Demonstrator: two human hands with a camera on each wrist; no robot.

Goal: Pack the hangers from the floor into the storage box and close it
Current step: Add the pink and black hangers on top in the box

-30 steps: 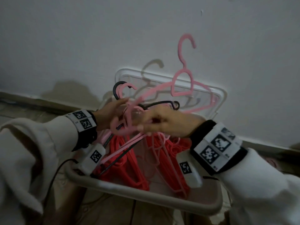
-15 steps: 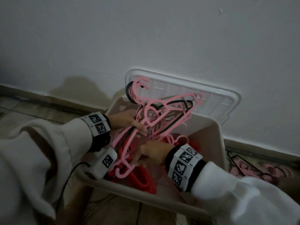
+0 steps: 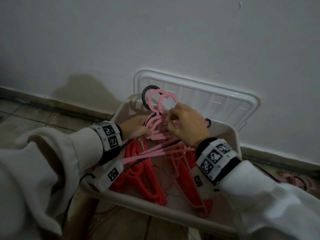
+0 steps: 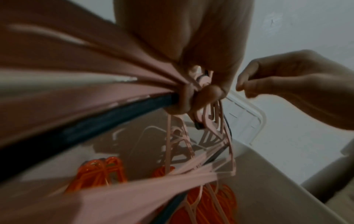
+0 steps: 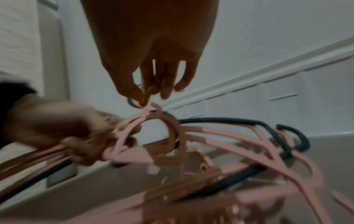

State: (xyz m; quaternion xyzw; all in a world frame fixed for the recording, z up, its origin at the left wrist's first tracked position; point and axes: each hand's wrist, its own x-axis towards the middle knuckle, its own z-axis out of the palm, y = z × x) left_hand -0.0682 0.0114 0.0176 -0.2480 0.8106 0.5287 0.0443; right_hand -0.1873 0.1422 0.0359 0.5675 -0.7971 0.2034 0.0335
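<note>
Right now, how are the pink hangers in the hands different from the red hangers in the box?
The pink hangers are pale, while the red hangers are bright. The pink hangers are bunched and held up over the storage box, gripped by the left hand and pinched by the right hand; the red hangers lie loose on its bottom, untouched. Both are thin, similarly shaped hangers.

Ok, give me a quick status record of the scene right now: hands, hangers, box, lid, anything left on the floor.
left hand: grips a bundle of pink hangers with a black hanger among them, hooks up, over the box
right hand: fingertips pinch a pink hanger at the neck of the bundle
red hangers: lying inside the box
box: open, on the floor by the wall
lid: off, leaning against the wall behind the box
floor: more pink hangers at far right, blurred
</note>
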